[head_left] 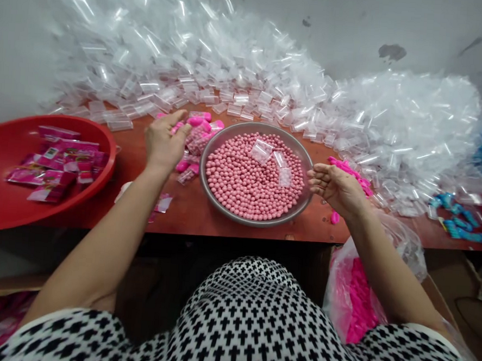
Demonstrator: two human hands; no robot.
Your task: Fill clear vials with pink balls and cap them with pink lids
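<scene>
A grey metal bowl (pixel 207 192) full of round pink beads (pixel 249 186) stands on the table in front of me. Three clear plastic containers (pixel 261 151) lie on top of the beads. Left of the bowl, my left hand (pixel 165 140) is over a cluster of bead-filled clear containers with bright pink caps (pixel 199 131); its thumb and fingers are apart, and I see nothing held. My right hand (pixel 338 187) is at the bowl's right rim, fingers stretched out and nothing in them. Behind that hand lie loose bright pink caps (pixel 357 179).
Clear plastic pieces are heaped (pixel 248 55) along the wall. At the left, a red basin (pixel 112 151) holds pink packets (pixel 62 161). Blue pieces (pixel 459 218) lie far right. A plastic bag of pink pieces (pixel 358 302) hangs below the table's front edge (pixel 230 229).
</scene>
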